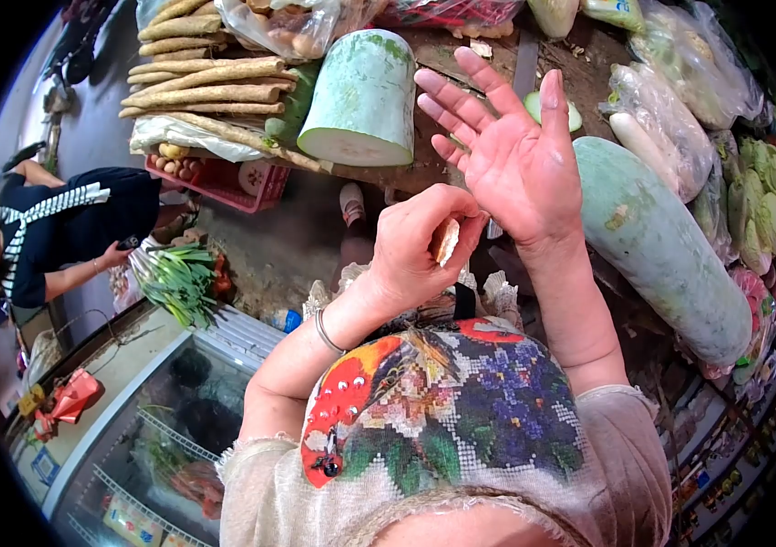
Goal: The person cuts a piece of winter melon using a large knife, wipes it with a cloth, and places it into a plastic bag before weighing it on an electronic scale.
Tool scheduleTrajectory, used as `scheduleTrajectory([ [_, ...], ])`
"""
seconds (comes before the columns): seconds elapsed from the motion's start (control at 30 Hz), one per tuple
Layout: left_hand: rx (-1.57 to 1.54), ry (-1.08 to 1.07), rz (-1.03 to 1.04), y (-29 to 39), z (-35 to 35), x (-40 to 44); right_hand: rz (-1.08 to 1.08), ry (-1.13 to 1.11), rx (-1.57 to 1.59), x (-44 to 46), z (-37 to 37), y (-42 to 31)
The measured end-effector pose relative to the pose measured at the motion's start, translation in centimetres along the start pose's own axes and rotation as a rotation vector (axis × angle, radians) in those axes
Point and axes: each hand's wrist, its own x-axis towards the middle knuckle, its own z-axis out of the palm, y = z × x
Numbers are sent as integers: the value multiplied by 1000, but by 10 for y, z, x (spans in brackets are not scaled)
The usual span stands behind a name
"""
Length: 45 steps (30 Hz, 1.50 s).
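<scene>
My left hand (426, 235), with a bangle at the wrist, is closed around a small flat pale piece with a rough brownish edge (445, 242); I cannot make out its kind. Beside it, my right hand (520, 150) is raised palm up with fingers spread, holding nothing. The left fingertips are close to the right wrist; whether they touch it is unclear. Past my hands, a cut winter melon (365, 96) stands on the wooden stall table, pale cut face towards me. A long whole winter melon (657, 242) lies right of my right forearm.
Long brown yams (215, 91) are stacked at the far left, above a red crate (256, 187). Bagged white radishes (647, 150) and leafy heads (766, 201) fill the right. Left are a glass-topped chiller (160, 419), spring onions (178, 283) and another person (87, 219).
</scene>
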Motion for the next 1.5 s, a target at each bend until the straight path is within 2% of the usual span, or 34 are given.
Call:
scheduleTrajectory([
  [0.13, 6, -30, -151, 9, -4, 4, 5, -11, 1, 2, -1, 0],
  [0.33, -17, -30, -10, 1, 0, 10, 8, -5, -15, 5, -3, 0],
  [0.53, -12, -118, -35, -1, -5, 2, 14, 23, 56, 7, -7, -3],
  [0.67, -18, -73, -43, 3, -5, -4, 14, 113, 37, 6, -9, -3],
  [0.73, -83, -121, -230, 13, -7, -4, 20, 143, 29, 5, -8, -2],
  [0.77, -83, -119, -231, 13, -6, -4, 3, 163, -8, 4, -7, -1],
  [0.83, 2, -265, -143, 9, -5, -7, -14, 181, -47, 3, -4, -1],
  [0.87, 6, -225, -54, 4, 1, -9, -39, 172, -81, 2, -2, 0],
  [0.97, 103, -245, -14, 0, 4, -10, -75, 160, -118, 0, 0, 1],
  [1.5, 250, -147, -48, -10, 11, -16, -98, 148, -97, 2, -5, -1],
])
